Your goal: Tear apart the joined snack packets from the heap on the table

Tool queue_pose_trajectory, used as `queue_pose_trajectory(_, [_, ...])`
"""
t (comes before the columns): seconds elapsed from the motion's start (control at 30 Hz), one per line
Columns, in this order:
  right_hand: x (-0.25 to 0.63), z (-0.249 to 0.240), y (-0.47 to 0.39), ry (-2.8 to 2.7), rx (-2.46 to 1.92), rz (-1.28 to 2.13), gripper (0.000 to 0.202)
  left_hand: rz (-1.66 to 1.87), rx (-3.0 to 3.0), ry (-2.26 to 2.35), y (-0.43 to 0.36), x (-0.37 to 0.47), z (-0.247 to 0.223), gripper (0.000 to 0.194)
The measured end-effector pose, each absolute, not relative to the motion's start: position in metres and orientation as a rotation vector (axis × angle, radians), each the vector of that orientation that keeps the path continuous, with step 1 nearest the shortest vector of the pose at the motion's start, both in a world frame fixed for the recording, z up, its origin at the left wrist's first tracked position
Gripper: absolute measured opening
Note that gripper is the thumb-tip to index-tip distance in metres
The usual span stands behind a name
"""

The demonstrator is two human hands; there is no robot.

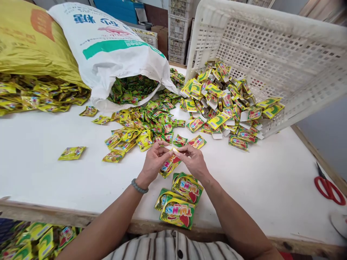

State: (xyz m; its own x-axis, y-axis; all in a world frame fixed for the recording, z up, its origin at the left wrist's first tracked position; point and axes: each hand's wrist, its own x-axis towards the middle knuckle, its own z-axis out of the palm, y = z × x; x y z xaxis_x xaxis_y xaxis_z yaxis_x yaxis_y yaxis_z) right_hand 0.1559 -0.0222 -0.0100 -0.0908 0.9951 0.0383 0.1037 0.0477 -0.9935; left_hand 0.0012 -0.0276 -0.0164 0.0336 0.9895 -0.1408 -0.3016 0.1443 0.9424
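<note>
Both of my hands meet at the middle of the white table [108, 180], pinching the upper end of a small yellow and green candy box [168, 167]. My left hand [155, 160] holds the box's left side, with thumb and fingers together. My right hand [193, 160] pinches its white flap from the right. Just below lie several closed boxes [179, 211] in overlapping pairs. Beyond my hands spread yellow packets [128, 135] and green packets [159, 121]. Several boxes with open white flaps [217, 104] are heaped at the right.
A tipped white plastic crate [265, 61] stands behind the boxes. A white sack [114, 47] and a yellow sack [32, 43] spill packets at the left. Red-handled scissors [328, 187] lie at the right edge. More boxes [43, 240] sit below the table's front left edge.
</note>
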Motion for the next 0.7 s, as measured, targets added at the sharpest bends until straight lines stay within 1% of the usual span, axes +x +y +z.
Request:
queue_pose_trajectory(0.17, [0.162, -0.014, -0.017, -1.078, -1.191, 1.411, 0.027, 1.176, 0.896, 1.027, -0.027, 0.002, -0.013, 0.044])
queue_pose_trajectory(0.47, [0.168, -0.013, -0.021, -1.347, -1.075, 1.404, 0.021, 1.233, 0.825, 0.973, -0.028, -0.003, -0.016, 0.04])
queue_pose_trajectory(0.57, [0.162, -0.014, -0.025, -1.408, -1.073, 1.28, 0.02, 1.229, 0.789, 0.967, -0.028, -0.005, -0.015, 0.042])
queue_pose_trajectory(0.7, [0.15, -0.016, -0.031, -1.595, -1.073, 0.9, 0.02, 1.226, 0.728, 0.996, -0.027, -0.008, -0.011, 0.045])
